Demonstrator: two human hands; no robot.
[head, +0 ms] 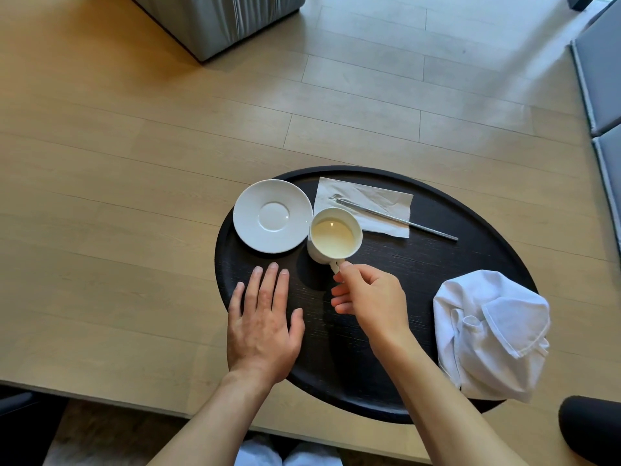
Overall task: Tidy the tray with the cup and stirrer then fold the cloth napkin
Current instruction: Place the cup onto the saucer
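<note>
— Black oval tray [437,297] on the pale wood bench [134,196], that's what I have on my feed. Count with me?

— Go ahead.

— One white saucer [273,216], one white cup [332,235] with pale liquid in it, one metal stirrer [400,219], one paper napkin [364,205], one crumpled white cloth napkin [490,334]. Two hands.

— Where's the cup against the fingers?

— My right hand [373,294] has the cup's handle pinched between thumb and forefinger, at the near side of the cup; the other fingers [339,290] are curled loosely below. The cup stands just right of the saucer, rims touching or nearly so; I cannot tell whether its base is on the tray or slightly raised.

— And the left?

— My left hand [263,324] lies flat, palm down, fingers lightly spread, across the tray's left rim, holding nothing. Its fingertips point toward the saucer and stop short of it.

— Stirrer?

— Lying slantwise across the paper napkin at the far side, its right end running off onto bare tray.

— Edges, room?

— The saucer overhangs the tray's far-left rim. The cloth napkin sits at the near right, spilling over the rim. The tray's near edge juts past the bench edge. Bare tray shows between my right hand and the cloth, and bare bench lies left and beyond.
</note>
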